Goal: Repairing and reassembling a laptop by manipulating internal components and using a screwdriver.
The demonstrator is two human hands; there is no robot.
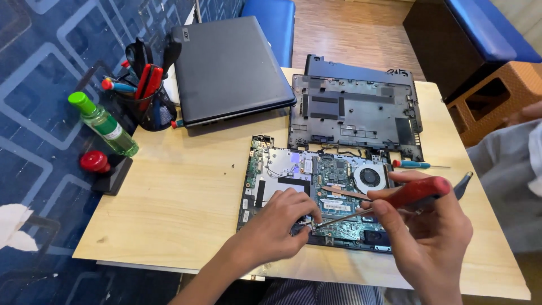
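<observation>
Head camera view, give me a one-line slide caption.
Right hand guides a red-handled screwdriver into an opened laptop's motherboard while the left hand steadies it.

left hand (282,217) fingers pressed down, right hand (420,226) clenched in grip

**Bare Hands and Forearms, Striped Cloth Below**

Two hands are seen from above, the left hand (276,223) and the right hand (432,240). No gloves, rings, watch or bracelets are worn. Both forearms are left uncovered as far as they show; no sleeve is seen. Fingernails are kept short. At the lower edge, between the arms, a garment (322,293) of dark and light stripes is glimpsed.
</observation>
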